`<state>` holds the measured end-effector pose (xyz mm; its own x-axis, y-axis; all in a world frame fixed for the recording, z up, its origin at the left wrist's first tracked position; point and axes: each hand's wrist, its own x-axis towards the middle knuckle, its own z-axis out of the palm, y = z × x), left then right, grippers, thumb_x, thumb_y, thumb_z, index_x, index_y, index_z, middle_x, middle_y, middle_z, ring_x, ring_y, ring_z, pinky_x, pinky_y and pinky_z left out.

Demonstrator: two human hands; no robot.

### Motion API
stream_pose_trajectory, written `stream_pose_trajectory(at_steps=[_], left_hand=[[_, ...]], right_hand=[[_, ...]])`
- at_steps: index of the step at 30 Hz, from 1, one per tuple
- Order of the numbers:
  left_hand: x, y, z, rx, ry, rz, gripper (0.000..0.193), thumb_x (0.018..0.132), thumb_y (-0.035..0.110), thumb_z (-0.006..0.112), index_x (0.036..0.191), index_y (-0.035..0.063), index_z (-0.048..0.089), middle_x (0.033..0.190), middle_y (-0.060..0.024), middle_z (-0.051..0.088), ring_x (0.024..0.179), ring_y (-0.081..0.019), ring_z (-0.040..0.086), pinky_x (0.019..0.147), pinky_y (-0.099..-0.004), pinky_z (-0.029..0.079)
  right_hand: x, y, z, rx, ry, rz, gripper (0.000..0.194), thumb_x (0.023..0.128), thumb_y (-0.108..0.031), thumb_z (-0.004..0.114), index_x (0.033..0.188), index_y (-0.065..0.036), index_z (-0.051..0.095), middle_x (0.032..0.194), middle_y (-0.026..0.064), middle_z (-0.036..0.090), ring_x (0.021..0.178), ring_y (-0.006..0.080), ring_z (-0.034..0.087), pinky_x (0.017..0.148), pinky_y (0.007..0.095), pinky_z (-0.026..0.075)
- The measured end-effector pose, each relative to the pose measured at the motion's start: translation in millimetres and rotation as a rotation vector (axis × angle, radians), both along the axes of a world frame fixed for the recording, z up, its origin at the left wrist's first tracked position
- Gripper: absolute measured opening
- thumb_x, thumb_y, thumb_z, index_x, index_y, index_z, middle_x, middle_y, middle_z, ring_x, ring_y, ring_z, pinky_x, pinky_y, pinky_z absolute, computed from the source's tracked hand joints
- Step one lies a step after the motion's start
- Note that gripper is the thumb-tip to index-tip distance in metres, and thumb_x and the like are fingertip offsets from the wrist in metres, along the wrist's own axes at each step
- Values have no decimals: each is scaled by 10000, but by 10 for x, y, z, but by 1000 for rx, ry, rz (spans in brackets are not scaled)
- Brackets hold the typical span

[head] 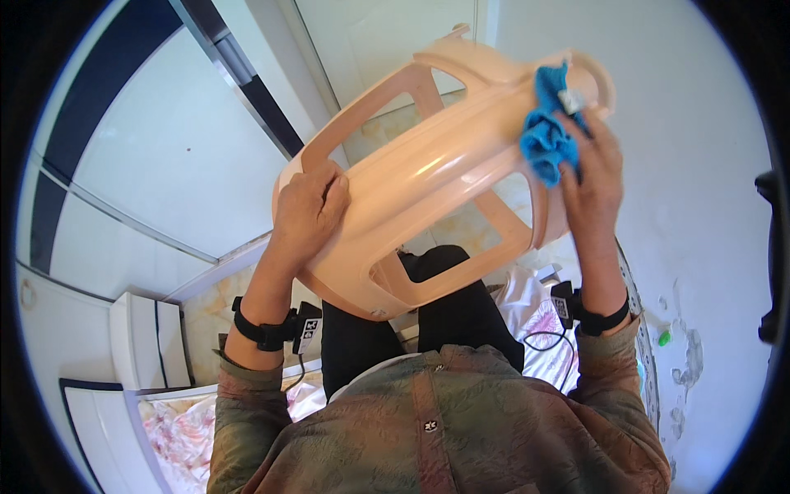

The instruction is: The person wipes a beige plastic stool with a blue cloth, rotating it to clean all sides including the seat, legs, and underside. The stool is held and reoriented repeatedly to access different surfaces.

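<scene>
A glossy peach plastic stool or chair frame [426, 167] with large side openings is held up, tilted, over my lap. My left hand [311, 213] grips its edge at the lower left, fingers curled over the rim. In my right hand [589, 167] is a crumpled blue cloth [549, 145] with a white tag, resting against the frame's upper right end; this hand is slightly blurred. The far side of the frame is hidden from view.
A white and black sliding door [154, 142] stands at the left, above a small white cabinet [148, 346]. To the right is a wall [685, 204] with peeling patches. Floral bedding [537, 321] lies behind and beside my legs. A white door [382, 49] stands ahead.
</scene>
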<state>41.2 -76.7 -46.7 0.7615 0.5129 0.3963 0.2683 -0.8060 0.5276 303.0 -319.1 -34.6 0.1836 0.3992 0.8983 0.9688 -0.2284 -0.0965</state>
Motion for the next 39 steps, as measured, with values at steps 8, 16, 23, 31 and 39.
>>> stream_pose_trajectory(at_steps=[8, 16, 23, 31, 39], left_hand=[[-40, -34, -1, 61, -25, 23, 192, 928, 189, 557, 833, 26, 594, 671, -167, 600, 623, -319, 577, 615, -408, 447], [-326, 99, -298, -116, -55, 208, 279, 959, 241, 557, 810, 5, 567, 627, -143, 560, 557, -248, 515, 569, -363, 435], [-775, 21, -650, -349, -207, 268, 350, 1019, 229, 510, 747, 13, 472, 676, -20, 426, 663, -100, 392, 598, -282, 378], [-978, -83, -818, -300, -275, 252, 374, 1027, 222, 514, 721, 30, 416, 656, 2, 372, 641, -89, 346, 565, -272, 343], [-1165, -131, -1068, -240, -319, 298, 359, 1028, 199, 495, 719, 27, 434, 627, -33, 387, 616, -101, 356, 549, -290, 345]], right_hand=[[-244, 114, -232, 23, -124, 120, 395, 652, -67, 782, 1025, -193, 758, 999, 46, 649, 923, 259, 598, 779, 344, 449], [115, -728, -2492, -702, 843, -235, 243, 744, -74, 707, 983, -115, 726, 1023, 116, 658, 1000, 338, 607, 854, 407, 504], [60, -838, -1818, 120, 1030, 178, 280, 807, -81, 681, 1082, -32, 679, 1041, 90, 678, 971, 197, 634, 887, 319, 493], [-624, 365, -96, -26, 406, 496, 373, 780, -116, 731, 1145, -75, 666, 1306, 155, 594, 1049, 273, 653, 926, 330, 497], [-152, 179, -711, -54, 947, 400, 321, 880, -157, 648, 1172, -25, 632, 1082, 95, 680, 962, 174, 642, 880, 294, 500]])
